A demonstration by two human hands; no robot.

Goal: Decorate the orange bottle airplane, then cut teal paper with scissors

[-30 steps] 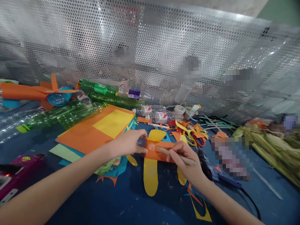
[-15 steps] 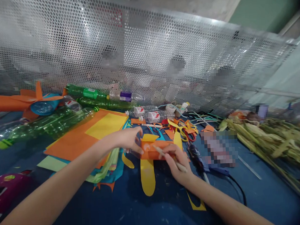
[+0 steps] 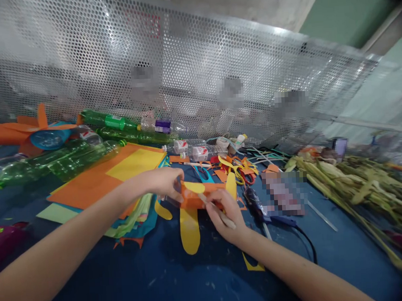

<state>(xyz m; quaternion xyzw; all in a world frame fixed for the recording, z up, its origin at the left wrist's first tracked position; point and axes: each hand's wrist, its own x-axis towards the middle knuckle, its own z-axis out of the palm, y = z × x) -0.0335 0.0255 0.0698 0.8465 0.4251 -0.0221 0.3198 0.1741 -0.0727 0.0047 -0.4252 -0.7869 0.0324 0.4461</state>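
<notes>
A model plane with an orange paper-wrapped body (image 3: 191,197) lies in front of me. My left hand (image 3: 169,184) grips its clear plastic left end, thumb and fingers curled around it. One long yellow paper wing (image 3: 190,233) extends toward me, and a second yellow wing (image 3: 193,186) shows along the far side. At the right end a yellow tail piece (image 3: 231,184) stands up. My right hand (image 3: 231,215) holds a pale, slim stick (image 3: 227,221) like a pen, its tip at the body beside the far wing. The stick's exact kind is unclear.
Coloured paper sheets (image 3: 89,186) are stacked at left, with green bottles (image 3: 84,160) behind. Yellow and orange scraps (image 3: 243,166) lie beyond the plane. A dark-blue corded tool (image 3: 255,203) rests right of my hand, near dry husks (image 3: 349,179). A perforated metal screen (image 3: 190,66) stands behind.
The view has shifted slightly, so everything sits farther left. The far yellow wing now shows its rounded end, lying differently against the body. Both hands keep their hold.
</notes>
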